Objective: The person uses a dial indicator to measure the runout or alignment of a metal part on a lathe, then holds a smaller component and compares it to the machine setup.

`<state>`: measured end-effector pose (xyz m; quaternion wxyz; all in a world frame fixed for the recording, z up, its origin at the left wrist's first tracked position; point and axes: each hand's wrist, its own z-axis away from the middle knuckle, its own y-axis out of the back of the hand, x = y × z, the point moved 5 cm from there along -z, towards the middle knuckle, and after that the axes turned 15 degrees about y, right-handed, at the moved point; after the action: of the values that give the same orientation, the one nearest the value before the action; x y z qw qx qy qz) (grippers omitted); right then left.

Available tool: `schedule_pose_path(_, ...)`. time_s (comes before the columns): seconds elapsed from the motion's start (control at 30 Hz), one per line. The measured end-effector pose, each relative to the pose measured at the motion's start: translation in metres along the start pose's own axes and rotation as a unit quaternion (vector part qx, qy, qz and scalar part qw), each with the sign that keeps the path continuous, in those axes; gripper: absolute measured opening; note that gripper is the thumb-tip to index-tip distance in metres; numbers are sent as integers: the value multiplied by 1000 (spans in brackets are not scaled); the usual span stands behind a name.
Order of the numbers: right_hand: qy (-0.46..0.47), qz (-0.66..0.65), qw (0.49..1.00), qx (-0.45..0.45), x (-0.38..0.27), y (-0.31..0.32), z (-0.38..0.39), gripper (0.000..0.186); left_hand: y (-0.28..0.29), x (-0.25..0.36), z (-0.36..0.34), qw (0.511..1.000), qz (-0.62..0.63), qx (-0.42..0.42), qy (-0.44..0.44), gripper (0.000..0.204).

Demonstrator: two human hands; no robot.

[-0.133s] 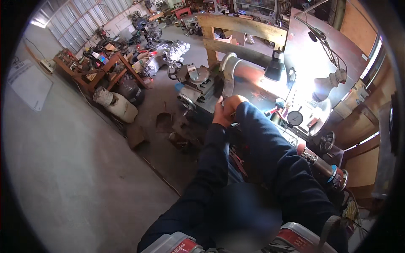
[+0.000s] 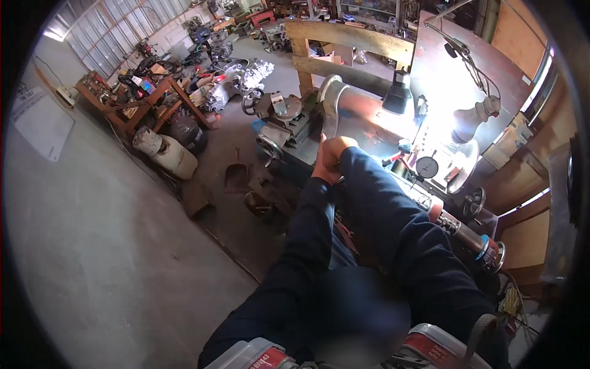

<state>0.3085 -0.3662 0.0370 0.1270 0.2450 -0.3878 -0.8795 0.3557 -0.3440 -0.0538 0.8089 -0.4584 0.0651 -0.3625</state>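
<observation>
My two hands meet at the near end of a curved grey metal piece on a large machine. My left hand points upward, its fingers closed against the other hand. Bent over at the wrist, my right hand lies beside it with curled fingers. What they grip is hidden between them and too small to make out. Both arms wear dark blue sleeves. Just left of the hands is a machine slide with a handwheel. To their right stands a round dial gauge on the machine.
A black lamp lights the machine, and a second jointed lamp stands farther right. A wooden frame rises behind. Gas cylinders stand left by a cluttered wooden rack. A dustpan lies on the floor.
The view has shifted slightly, so the machine sits a little further left and up. My hands stay together in nearly the same place.
</observation>
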Motion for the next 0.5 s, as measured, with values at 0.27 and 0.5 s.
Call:
schedule_pose_path(0.27, -468, 581, 633, -207, 10, -42, -30, 33, 3, -8, 4, 999, -24, 10, -21, 51)
schedule_pose_path(0.5, -724, 601, -89, -327, 48, -37, -56, 38, -24, -14, -11, 993, -41, 2, -114, 45)
